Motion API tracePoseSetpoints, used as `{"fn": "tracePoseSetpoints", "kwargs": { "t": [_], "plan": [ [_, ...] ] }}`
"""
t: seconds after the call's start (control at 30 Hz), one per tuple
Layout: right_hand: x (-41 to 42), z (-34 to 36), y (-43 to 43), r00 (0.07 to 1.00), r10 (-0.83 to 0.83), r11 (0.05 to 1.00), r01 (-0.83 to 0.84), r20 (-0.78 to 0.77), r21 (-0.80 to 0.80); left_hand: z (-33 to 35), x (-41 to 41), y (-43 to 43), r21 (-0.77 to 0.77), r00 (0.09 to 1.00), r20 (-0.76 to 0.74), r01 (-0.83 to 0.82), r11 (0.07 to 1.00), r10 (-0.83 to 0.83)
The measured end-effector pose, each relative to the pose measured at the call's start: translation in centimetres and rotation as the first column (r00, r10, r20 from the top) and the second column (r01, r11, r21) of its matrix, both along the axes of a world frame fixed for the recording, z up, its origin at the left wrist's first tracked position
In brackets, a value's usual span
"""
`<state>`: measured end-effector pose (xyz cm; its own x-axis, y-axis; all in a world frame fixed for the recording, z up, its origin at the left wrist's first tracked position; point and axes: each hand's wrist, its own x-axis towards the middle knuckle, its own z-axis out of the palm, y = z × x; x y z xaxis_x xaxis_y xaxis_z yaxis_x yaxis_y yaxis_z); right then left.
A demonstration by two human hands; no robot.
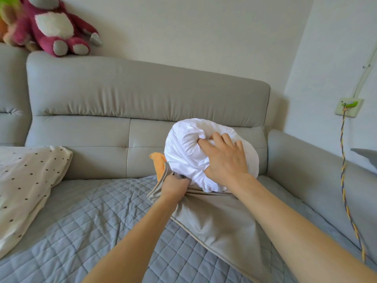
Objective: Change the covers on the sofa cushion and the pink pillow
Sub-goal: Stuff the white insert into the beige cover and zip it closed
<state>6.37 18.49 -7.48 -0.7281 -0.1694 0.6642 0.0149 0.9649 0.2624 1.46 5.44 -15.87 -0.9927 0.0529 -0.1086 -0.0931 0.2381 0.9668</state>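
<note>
**A:** What is happening on the sofa?

**B:** A person is working a bulging white fabric cushion insert (204, 152), sitting just right of centre, at the mouth of a smooth grey-beige cushion cover (220, 227). The cover is lying on a quilted grey sofa throw (81, 225) and trailing toward five o'clock.

**A:** And the hands?

**B:** The right hand (225, 158) is pressing into the insert from the three o'clock side, its grip curling and bunching the white cloth. The left hand (175, 185), at seven o'clock of the insert, is closing its grip on the gathered edge of the cover's opening.

**A:** Anything else nearby?

**B:** A soft orange cloth (158, 163) is peeking out at nine o'clock of the insert. A cream pillow with dark dots (26, 180) is lying far off at nine o'clock. A magenta plush bear (55, 27) is sitting on the sofa back at eleven o'clock.

**A:** What could go wrong?

**B:** Most of the insert is outside the cover, and I cannot tell whether it is going in or coming out. The opening looks tight, so hard forcing could strain its seam, or the edge could slip from the left hand's grip.
</note>
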Motion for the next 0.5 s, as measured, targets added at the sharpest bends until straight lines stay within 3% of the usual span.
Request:
{"fn": "tracePoseSetpoints", "kwargs": {
  "t": [0.1,0.23,0.4,0.5],
  "plan": [
    [1.2,-0.1,-1.9,0.996,0.079,0.99,-0.083,0.043,0.116,0.0,0.8,-2.3,-0.262,0.999,-0.049,-0.003,0.965,-0.011],
    [3.5,-0.1,-5.5,0.974,0.169,0.943,-0.204,0.147,0.263,0.1,2.6,-6.9,-0.569,1.0,0.018,0.018,0.822,-0.009],
    [6.3,0.2,-10.9,0.934,0.172,0.931,-0.258,0.315,0.257,-0.2,5.6,-10.9,-0.652,0.988,0.104,-0.02,0.758,0.116],
    [7.0,0.1,-11.7,0.92,0.151,0.949,-0.237,0.362,0.207,-1.0,7.2,-10.8,-0.736,0.991,-0.006,-0.096,0.67,0.135]
  ]
}}
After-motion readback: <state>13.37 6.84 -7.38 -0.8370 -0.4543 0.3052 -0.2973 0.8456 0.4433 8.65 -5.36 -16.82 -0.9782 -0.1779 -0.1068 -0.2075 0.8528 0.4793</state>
